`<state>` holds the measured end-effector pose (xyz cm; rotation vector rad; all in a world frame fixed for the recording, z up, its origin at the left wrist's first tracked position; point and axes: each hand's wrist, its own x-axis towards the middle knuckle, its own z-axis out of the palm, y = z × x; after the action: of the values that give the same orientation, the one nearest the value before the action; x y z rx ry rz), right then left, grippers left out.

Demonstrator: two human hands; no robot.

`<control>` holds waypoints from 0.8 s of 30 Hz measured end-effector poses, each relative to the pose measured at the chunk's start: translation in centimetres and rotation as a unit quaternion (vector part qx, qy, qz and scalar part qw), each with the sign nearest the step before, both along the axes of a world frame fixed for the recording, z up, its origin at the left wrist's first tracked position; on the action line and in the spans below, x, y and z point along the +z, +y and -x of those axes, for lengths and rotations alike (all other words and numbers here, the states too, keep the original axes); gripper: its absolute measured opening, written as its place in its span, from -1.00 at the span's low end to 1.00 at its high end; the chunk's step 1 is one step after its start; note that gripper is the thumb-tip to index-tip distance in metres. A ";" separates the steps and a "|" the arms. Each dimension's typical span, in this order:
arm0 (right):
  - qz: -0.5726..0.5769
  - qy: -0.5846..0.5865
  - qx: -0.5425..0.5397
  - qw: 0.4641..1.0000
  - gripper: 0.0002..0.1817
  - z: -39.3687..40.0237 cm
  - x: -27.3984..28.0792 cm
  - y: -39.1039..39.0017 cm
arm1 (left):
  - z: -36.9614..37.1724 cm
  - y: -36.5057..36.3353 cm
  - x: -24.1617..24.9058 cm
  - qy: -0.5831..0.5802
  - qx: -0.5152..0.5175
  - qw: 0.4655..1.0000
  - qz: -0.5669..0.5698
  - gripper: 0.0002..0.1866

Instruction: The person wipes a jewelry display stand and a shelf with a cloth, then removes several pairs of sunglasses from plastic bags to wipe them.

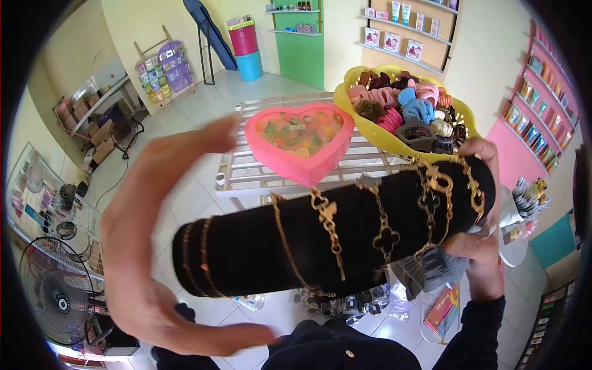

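A black cylindrical bracelet display roll (pixel 246 246) lies across the middle of the view, with several gold-coloured chain bracelets (pixel 330 231) around it. My right hand (pixel 481 234) grips the roll's right end, thumb below and fingers over the top. At the roll's left end my left hand (pixel 139 246) curves in a wide C, fingers and thumb apart, holding nothing and slightly blurred. Behind the roll, a pink heart-shaped box (pixel 302 161) with a patterned top sits on a white slatted rack (pixel 240 172). Beside it is a yellow basket (pixel 351 102) of hair claws.
A black fan (pixel 61 302) stands at lower left, below a wire display rack. Small packaged items lie beneath the roll. A pink shelf unit (pixel 518 123) is at right, near a white round table (pixel 517 250). Pink and blue buckets (pixel 248 65) stand behind.
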<state>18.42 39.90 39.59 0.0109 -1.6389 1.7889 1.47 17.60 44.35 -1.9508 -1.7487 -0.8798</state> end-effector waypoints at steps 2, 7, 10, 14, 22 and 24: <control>-0.070 -0.047 -0.051 0.995 -0.13 0.7 1.6 -0.6 | -1.8 1.9 1.9 -0.064 -0.006 0.993 0.102 -0.04; -0.139 -0.030 -0.021 0.990 -0.17 1.7 4.5 0.1 | 0.9 2.8 3.3 -0.063 -0.006 0.994 0.089 -0.14; -0.189 -0.020 -0.051 0.980 -0.16 2.6 4.2 1.6 | 1.6 3.2 4.1 -0.072 0.037 0.995 0.055 -0.21; -0.212 0.004 -0.155 0.965 -0.15 1.9 2.4 2.9 | 4.7 3.5 5.5 -0.179 0.148 0.968 0.097 -0.28; -0.209 -0.086 -0.104 0.969 -0.43 -0.6 -2.1 1.1 | 14.9 7.8 8.0 -0.120 0.104 0.981 0.110 -0.42; -0.189 -0.098 -0.088 0.973 -0.48 -0.8 -3.0 0.6 | 16.6 8.9 8.2 -0.103 0.091 0.984 0.115 -0.44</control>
<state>19.25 40.54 36.56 -0.1379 -2.0328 1.3601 -15.15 26.50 52.52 -1.8501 -2.1959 -0.8742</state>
